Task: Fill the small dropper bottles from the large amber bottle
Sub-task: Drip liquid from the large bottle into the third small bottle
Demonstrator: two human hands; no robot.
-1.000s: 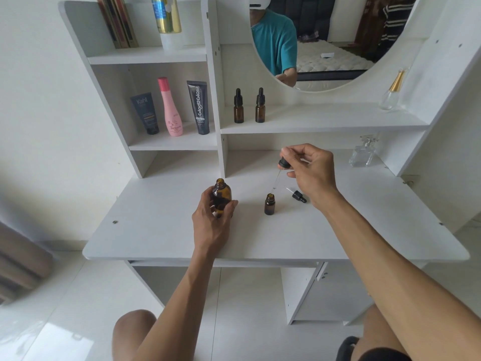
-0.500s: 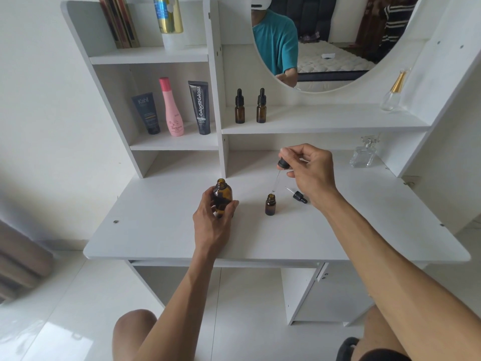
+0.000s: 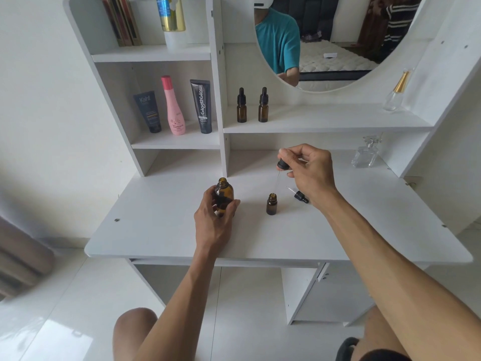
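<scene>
The large amber bottle (image 3: pixel 224 192) stands uncapped on the white desk (image 3: pixel 161 230), and my left hand (image 3: pixel 216 220) grips its body. A small amber dropper bottle (image 3: pixel 271 204) stands open to its right. My right hand (image 3: pixel 309 170) pinches the black bulb of a dropper (image 3: pixel 282 165), whose glass tube points down just above that small bottle's mouth. Another dropper cap (image 3: pixel 299 195) lies on the desk beside my right wrist. Two capped small dropper bottles (image 3: pixel 241 106) (image 3: pixel 263 105) stand on the shelf above.
Two dark tubes (image 3: pixel 149 112) (image 3: pixel 202 106) and a pink bottle (image 3: pixel 173 106) stand in the left cubby. A clear perfume bottle (image 3: pixel 365 155) sits at the desk's back right, and a gold-capped one (image 3: pixel 395 93) on the shelf. A mirror (image 3: pixel 338 48) hangs behind.
The hands and bottles have barely moved; the dropper stays over the small bottle.
</scene>
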